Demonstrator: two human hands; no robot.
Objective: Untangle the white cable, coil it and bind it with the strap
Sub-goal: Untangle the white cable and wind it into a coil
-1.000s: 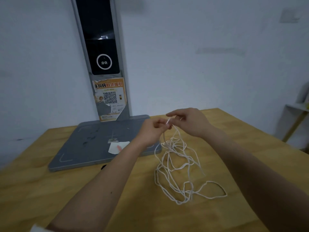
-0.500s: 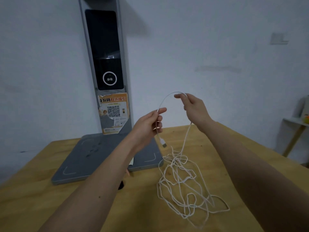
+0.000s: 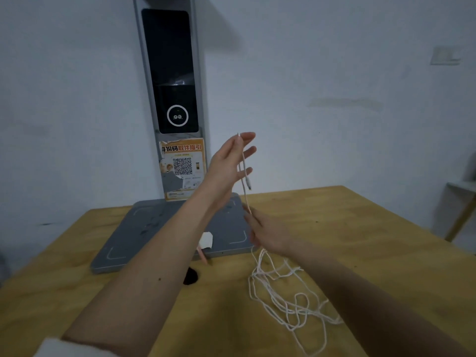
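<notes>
One white cable [image 3: 277,292]; two hands, left [image 3: 228,167] and right [image 3: 268,233]; one grey stand [image 3: 170,73]; one orange poster [image 3: 183,167]; one wooden worktop [image 3: 360,228].

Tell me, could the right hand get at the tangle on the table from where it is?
Probably yes. The right hand pinches the cable just above the tangle, with nothing between them; it would likely have to let go first.
</notes>
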